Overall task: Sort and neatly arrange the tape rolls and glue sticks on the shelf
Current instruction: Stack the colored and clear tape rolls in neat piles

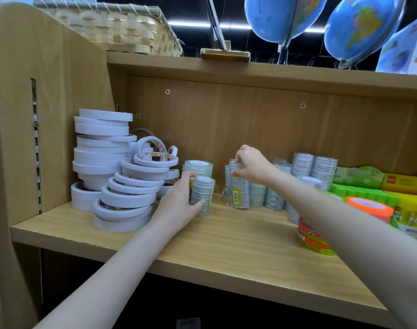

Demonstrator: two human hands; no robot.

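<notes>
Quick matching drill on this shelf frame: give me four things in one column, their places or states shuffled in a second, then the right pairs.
Things:
1. white tape stacks
2. wrapped clear-tape pack
3. short clear-tape stack
4. orange tape roll

Places or states:
A. gripped round its side by the left hand
B. far left of the shelf, by the side panel
C. pinched at its top by the right hand
D. right side, in front of the green packs

Pairs: 1-B, 2-C, 3-A, 4-D

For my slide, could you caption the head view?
Left hand and right hand each grip a clear tape stack on the shelf.
</notes>
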